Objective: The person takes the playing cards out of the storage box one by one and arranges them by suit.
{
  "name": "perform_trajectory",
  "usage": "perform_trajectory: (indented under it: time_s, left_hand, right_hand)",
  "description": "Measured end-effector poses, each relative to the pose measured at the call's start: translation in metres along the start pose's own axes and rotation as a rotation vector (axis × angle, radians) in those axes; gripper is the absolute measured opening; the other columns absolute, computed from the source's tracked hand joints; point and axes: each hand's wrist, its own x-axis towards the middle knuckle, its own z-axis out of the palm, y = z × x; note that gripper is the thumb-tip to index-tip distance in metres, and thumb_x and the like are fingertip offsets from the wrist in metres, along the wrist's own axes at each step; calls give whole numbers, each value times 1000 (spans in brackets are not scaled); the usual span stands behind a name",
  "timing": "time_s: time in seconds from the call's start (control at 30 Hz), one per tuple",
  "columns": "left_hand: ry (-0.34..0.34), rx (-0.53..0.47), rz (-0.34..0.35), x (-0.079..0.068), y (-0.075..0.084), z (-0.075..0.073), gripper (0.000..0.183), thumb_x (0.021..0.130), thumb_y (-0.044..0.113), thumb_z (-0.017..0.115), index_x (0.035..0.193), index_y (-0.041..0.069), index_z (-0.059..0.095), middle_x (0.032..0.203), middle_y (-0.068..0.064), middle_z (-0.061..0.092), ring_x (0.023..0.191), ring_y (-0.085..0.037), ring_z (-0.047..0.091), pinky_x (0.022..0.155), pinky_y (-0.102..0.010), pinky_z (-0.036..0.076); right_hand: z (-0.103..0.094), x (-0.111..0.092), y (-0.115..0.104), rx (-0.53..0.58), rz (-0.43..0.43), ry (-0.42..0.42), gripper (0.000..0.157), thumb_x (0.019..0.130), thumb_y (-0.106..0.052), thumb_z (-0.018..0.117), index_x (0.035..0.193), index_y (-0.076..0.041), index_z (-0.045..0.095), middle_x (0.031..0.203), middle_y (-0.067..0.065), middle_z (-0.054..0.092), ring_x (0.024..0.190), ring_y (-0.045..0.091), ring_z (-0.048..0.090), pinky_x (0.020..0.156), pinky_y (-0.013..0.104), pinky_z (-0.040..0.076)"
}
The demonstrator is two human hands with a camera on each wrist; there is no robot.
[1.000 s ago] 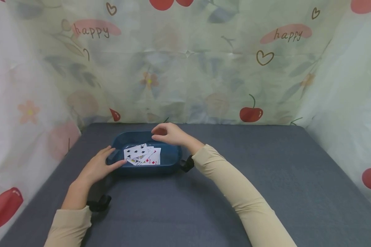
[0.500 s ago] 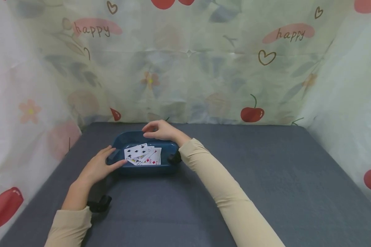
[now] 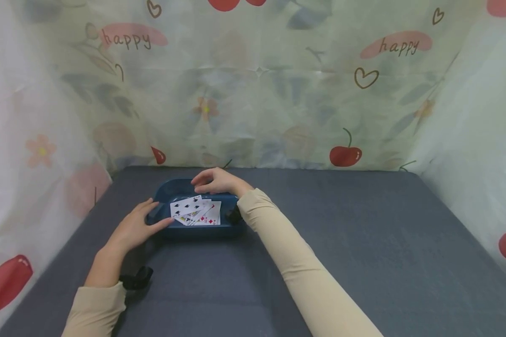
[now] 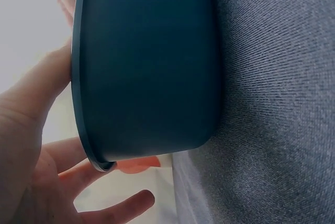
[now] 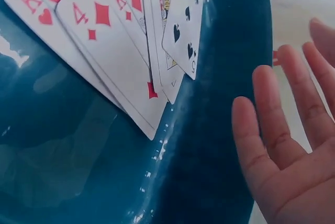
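A dark blue plastic tub (image 3: 202, 233) stands on the table toward the left. Fanned playing cards (image 3: 187, 207) lie face up inside it. The right wrist view shows a four of diamonds (image 5: 110, 51) and a spade card (image 5: 183, 30) among them. My left hand (image 3: 130, 229) holds the tub's left end, with its thumb over the near rim and fingers along the end. In the left wrist view, two fingers reach behind the rim while another sticks out straight. My right hand (image 3: 217, 181) hovers at the far rim, fingers loosely bent and nothing in them.
A dark grey cloth (image 3: 362, 243) covers the table. A patterned curtain (image 3: 257, 107) hangs along the back edge and both sides. Each wrist carries a black camera mount (image 3: 137, 279).
My right hand has moved left along the tub's far rim and then dipped slightly. My left hand, the tub and the cards have stayed put.
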Motion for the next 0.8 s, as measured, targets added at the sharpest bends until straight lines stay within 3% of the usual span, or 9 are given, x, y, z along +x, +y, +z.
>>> perform_trajectory:
  time_s: [0.33, 0.63, 0.8]
  left_hand:
    - [-6, -8, -12, 1, 0, 1, 93, 84, 65, 50, 145, 0, 26, 152, -29, 16, 136, -51, 19, 104, -69, 22]
    - [-1, -14, 4, -1, -1, 0, 92, 84, 64, 50, 145, -1, 27, 152, -29, 17, 136, -51, 19, 104, -69, 22]
    - [5, -14, 10, -2, -1, 0, 93, 84, 65, 50, 145, -1, 28, 152, -29, 17, 136, -51, 20, 104, -68, 22]
  right_hand:
    - [4, 10, 3, -34, 23, -27, 41, 90, -21, 62, 128, -9, 56, 125, 8, 61, 115, 19, 57, 92, 34, 50]
    - [11, 18, 8, -77, 13, -32, 38, 89, -15, 62, 125, -5, 58, 122, 10, 63, 113, 20, 59, 90, 25, 49]
    - [17, 21, 12, -132, -1, -35, 39, 88, -13, 63, 126, -5, 57, 126, 9, 62, 117, 19, 57, 96, 26, 47]
